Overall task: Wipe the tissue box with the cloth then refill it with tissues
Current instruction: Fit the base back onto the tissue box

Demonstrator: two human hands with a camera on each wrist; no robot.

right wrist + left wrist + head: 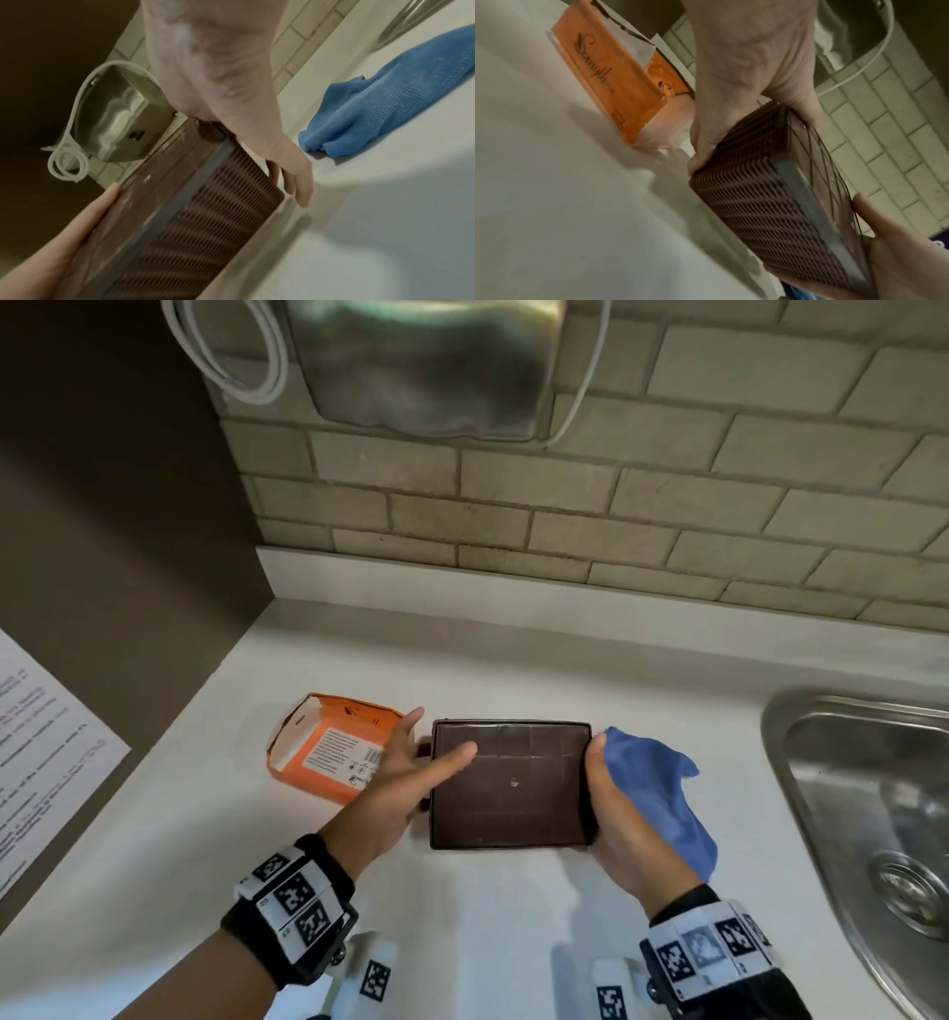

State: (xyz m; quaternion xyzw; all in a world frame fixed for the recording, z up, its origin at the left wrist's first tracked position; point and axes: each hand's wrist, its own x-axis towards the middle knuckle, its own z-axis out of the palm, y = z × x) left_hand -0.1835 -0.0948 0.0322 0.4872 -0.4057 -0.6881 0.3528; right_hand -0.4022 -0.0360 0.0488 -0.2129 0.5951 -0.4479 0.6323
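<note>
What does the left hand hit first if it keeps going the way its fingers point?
Probably the orange tissue pack. The left hand grips the brown tissue box at its left end, fingers pointing away toward the wall; the forefinger already lies over the pack's right edge. Beyond that comes bare counter, then the tiled wall. Depth is unclear.

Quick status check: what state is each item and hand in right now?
tissue box: flat panel up, gripped at both ends
left hand: grips box's left end
right hand: grips box's right end
cloth: crumpled on counter, unheld
tissue pack: torn open, lying on counter
</note>
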